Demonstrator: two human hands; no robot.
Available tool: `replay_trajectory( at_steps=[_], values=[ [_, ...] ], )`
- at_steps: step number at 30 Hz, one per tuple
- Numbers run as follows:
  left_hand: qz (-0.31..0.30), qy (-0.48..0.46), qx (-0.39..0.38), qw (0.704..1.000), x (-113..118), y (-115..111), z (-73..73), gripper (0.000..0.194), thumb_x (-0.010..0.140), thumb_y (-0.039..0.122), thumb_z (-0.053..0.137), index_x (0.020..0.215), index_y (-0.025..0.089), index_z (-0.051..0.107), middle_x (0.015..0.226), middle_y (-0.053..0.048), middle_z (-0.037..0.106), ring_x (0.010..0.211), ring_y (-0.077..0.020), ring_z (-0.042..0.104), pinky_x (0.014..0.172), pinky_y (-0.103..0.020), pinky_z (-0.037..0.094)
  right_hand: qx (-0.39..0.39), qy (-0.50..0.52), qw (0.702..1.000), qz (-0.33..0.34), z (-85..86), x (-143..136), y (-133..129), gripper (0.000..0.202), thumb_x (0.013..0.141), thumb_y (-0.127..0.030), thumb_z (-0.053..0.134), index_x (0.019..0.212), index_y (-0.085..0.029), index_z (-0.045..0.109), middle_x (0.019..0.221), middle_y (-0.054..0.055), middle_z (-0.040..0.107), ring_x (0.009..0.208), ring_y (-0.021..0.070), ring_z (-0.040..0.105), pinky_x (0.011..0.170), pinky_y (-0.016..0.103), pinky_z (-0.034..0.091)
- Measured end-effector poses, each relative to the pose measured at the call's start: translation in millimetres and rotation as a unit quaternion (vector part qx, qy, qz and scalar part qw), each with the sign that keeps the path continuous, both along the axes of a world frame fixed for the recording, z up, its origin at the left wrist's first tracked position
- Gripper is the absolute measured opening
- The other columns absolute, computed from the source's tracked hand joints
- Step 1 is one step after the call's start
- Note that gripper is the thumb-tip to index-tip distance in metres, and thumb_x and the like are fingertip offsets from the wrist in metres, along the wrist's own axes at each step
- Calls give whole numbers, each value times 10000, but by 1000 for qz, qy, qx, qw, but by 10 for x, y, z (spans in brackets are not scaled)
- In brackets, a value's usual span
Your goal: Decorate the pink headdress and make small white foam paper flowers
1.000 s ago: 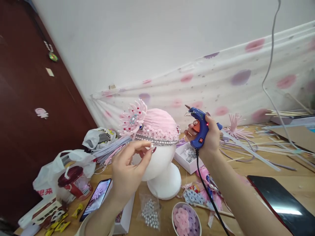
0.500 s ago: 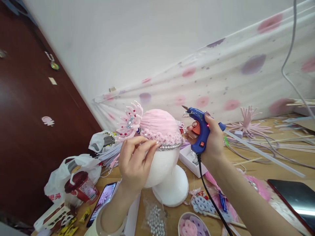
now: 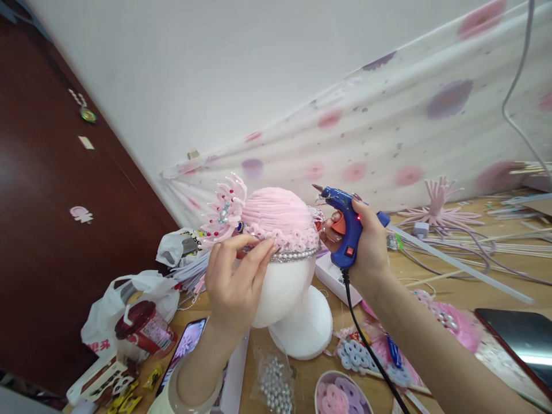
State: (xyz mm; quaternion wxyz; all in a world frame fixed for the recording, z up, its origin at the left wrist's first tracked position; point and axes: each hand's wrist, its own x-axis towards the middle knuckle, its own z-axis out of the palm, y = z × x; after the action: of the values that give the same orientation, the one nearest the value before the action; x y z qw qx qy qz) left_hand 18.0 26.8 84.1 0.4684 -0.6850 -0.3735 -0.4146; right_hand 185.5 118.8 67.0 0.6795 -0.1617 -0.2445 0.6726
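Note:
A white foam head stands on the table, wearing a pink pipe-cleaner cap with a looped pink edge. Along its lower rim runs a silver and pearl bead trim. My left hand pinches at this rim on the near left; whatever is between its fingertips is too small to make out. A pink flower with red and blue beads sits at the cap's left side. My right hand grips a blue glue gun, its nozzle pointing up-left, apart from the cap. A clear glue stick sticks out behind.
In front lie a bag of silver beads and a bowl of pink and purple loops. A phone and a red cup are at left, a black tablet at right. The gun's black cord hangs down.
The view has shifted slightly. The glue gun in my right hand has moved a little left, closer to the cap. My left hand keeps its pinch at the rim.

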Motion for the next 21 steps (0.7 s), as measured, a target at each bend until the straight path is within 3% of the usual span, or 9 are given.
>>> replay_trajectory(
  at_steps=[16,21],
  values=[
    [39,18,9,999,23,-23,26,217,846,126,675,1026,239,713,908,-38,621,714,-125,514,646,-283,418,-5,-7,1000,-9,7,-18,-5,322,771,-448,621,605,-181,551,534,-4,562,410,80,463,378,194,400],
    [25,-2,20,1000,2,-37,-38,321,840,159,694,1153,225,661,841,-17,561,688,-116,502,609,-258,420,1,-8,1000,-11,6,-19,-1,317,786,-452,611,621,-188,553,548,-6,554,406,77,441,388,202,413]
  ],
)
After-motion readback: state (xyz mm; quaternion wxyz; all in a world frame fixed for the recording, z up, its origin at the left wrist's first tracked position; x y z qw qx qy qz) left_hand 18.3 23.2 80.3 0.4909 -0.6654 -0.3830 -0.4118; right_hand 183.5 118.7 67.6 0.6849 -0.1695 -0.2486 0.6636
